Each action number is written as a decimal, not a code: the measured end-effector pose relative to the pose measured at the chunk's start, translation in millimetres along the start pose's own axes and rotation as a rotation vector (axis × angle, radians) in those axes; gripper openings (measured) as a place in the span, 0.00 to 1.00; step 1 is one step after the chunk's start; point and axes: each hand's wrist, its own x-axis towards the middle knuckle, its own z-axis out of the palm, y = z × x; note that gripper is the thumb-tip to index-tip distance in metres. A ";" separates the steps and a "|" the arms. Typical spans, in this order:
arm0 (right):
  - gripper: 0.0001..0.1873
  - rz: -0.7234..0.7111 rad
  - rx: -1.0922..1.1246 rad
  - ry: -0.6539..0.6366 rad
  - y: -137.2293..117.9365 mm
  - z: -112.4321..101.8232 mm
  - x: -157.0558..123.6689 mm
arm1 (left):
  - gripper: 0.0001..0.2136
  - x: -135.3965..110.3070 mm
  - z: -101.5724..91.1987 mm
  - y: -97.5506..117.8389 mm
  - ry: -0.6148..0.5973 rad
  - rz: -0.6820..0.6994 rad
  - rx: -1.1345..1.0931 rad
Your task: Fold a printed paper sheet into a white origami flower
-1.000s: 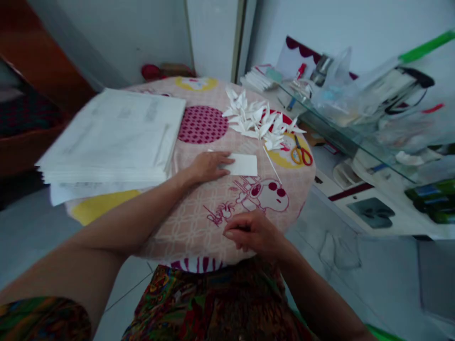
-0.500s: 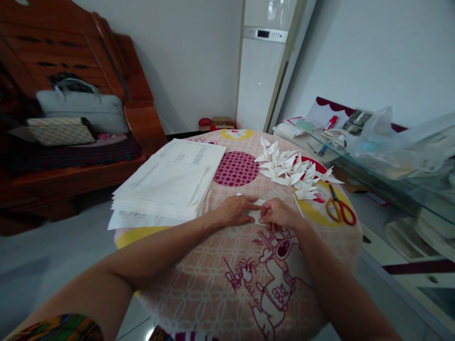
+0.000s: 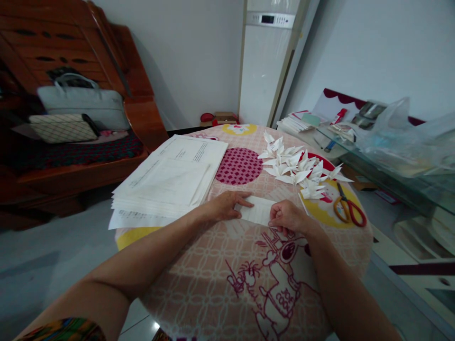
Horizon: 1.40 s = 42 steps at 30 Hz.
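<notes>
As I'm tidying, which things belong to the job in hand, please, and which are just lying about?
Probably the job:
oblong white paper
stacked white sheets
folded white paper shapes
scissors, orange and red handles

Probably lying about:
rectangular grey handbag
clear plastic bag

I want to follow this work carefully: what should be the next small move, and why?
Perhaps press along the paper with the right hand, since that hand is curled at one end, while the left hand lies on the other end and could steady it.
</notes>
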 end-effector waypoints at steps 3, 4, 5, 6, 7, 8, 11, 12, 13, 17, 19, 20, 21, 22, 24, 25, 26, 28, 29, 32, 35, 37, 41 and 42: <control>0.04 -0.010 0.007 0.004 0.6 0.2 0.2 | 0.29 -1.8 -3.3 1.0 -0.028 -0.013 0.020; 0.04 -0.009 0.008 0.006 0.7 0.3 0.0 | 0.30 -2.9 -4.4 -0.5 -0.037 -0.001 0.030; 0.04 -0.007 0.009 0.006 0.9 0.4 -0.4 | 0.32 -4.3 -5.9 -3.0 -0.048 0.021 0.039; 0.04 -0.005 0.012 0.005 1.1 0.5 -0.9 | 0.34 -6.1 -8.2 -6.3 -0.057 0.046 0.045; 0.04 -0.006 0.014 0.004 1.4 0.7 -1.4 | 0.36 -8.1 -11.2 -9.9 -0.070 0.075 0.048; 0.04 -0.011 0.017 0.002 1.8 0.8 -1.8 | 0.37 -10.3 -15.0 -13.4 -0.076 0.101 0.046; 0.05 -0.039 0.041 0.002 4.6 0.1 -1.0 | 0.41 -15.4 -26.5 -19.2 -0.086 0.138 0.033; 0.06 -0.053 0.068 0.029 5.8 -0.9 0.2 | 0.41 -15.8 -28.3 -18.7 -0.079 0.133 0.028; 0.07 -0.075 0.108 0.080 7.2 -2.4 2.0 | 0.41 -15.4 -28.2 -17.1 -0.057 0.118 0.019; 0.13 -0.255 0.247 0.491 12.6 -11.7 10.7 | 0.35 -6.5 -9.2 -7.2 0.140 -0.027 0.040; 0.12 -0.330 0.175 0.657 14.7 -15.1 14.1 | 0.37 -1.1 3.3 -4.0 0.168 -0.063 0.102; 0.12 -0.348 0.125 0.692 15.4 -15.7 15.4 | 0.37 1.0 7.7 -3.1 0.170 -0.070 0.123; 0.13 -0.356 0.079 0.695 15.8 -15.6 16.4 | 0.37 2.6 10.3 -2.5 0.170 -0.078 0.135; 0.13 -0.360 0.044 0.676 16.1 -14.9 17.2 | 0.37 3.6 11.2 -1.9 0.172 -0.085 0.142; 0.15 -0.376 -0.006 0.624 15.9 -12.4 18.3 | 0.37 4.0 9.0 -0.5 0.175 -0.100 0.145; 0.16 -0.394 -0.034 0.609 15.7 -11.2 18.6 | 0.37 3.6 6.9 0.3 0.182 -0.107 0.145; 0.15 -0.416 -0.064 0.602 15.6 -10.2 18.8 | 0.37 3.2 4.7 1.0 0.192 -0.113 0.143; 0.14 -0.444 -0.114 0.597 15.9 -9.3 19.3 | 0.38 2.2 1.9 1.5 0.230 -0.120 0.134; 0.14 -0.442 -0.125 0.593 16.7 -9.4 19.8 | 0.37 1.9 1.5 1.1 0.254 -0.117 0.126; 0.14 -0.419 -0.132 0.574 21.1 -10.2 22.2 | 0.34 2.2 4.1 -3.2 0.293 -0.083 0.110; 0.14 -0.459 -0.169 0.582 26.5 -9.2 25.2 | 0.32 3.5 8.8 -8.7 0.264 -0.067 0.107; 0.15 -0.476 -0.187 0.588 28.4 -7.5 26.4 | 0.31 4.4 10.7 -10.8 0.256 -0.065 0.104; 0.18 -0.393 -0.019 0.547 26.0 -4.9 26.5 | 0.33 5.1 10.2 -10.8 0.253 -0.052 0.079; 0.19 -0.365 0.068 0.524 24.6 -4.8 26.2 | 0.33 5.0 9.5 -10.4 0.254 -0.052 0.072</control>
